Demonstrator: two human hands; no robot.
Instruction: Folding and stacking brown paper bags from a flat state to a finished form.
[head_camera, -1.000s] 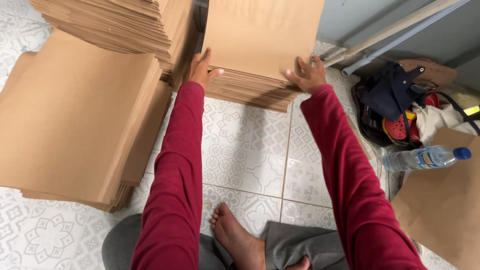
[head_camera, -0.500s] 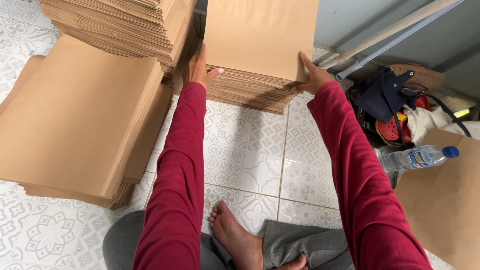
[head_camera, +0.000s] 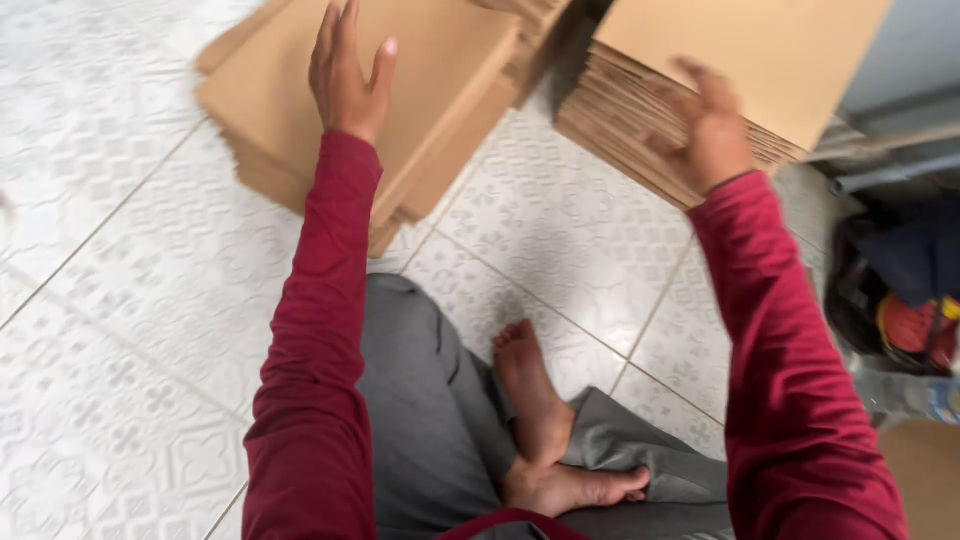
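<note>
On the floor of white patterned tiles (head_camera: 130, 300) the person sits with bare feet tucked in, grey trousers and red sleeves in view. Left hand (head_camera: 345, 75) is released, fingers spread flat, hovering over the near stack of brown paper sheets (head_camera: 440, 60); contact cannot be confirmed. Right hand (head_camera: 705, 125) is blurred, fingers loosely curled against the near edge of the second stack of brown sheets (head_camera: 640, 110); whether it grips any sheet cannot be told. Both stacks rest on the tiles, a narrow gap between them. Bare tile lies open to the left. A dark bag (head_camera: 900, 290) crowds the right edge.
</note>
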